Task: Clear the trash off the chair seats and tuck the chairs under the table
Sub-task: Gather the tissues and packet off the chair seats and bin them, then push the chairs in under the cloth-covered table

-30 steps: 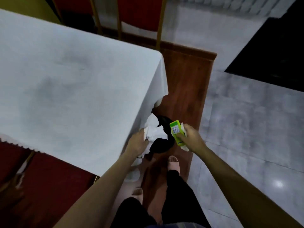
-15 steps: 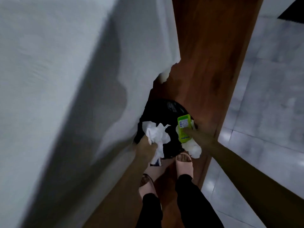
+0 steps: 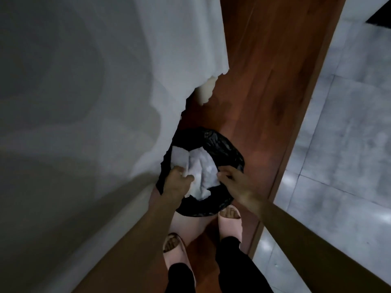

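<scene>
Crumpled white tissue (image 3: 200,172), glossy black bag (image 3: 224,144)

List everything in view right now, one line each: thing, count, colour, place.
crumpled white tissue paper: one wad, white, over the bag's mouth, pinched by the left hand
black plastic trash bag: one, black, on the wooden floor beside the table
white tablecloth: one, white, draped over the table, left side
brown wooden floor strip: one, reddish brown, centre
grey tiled floor: one area, grey, right
pink slide sandals: two, pale pink, on the feet, bottom centre
left hand: one, grips the tissue
right hand: one, at the bag's rim
</scene>
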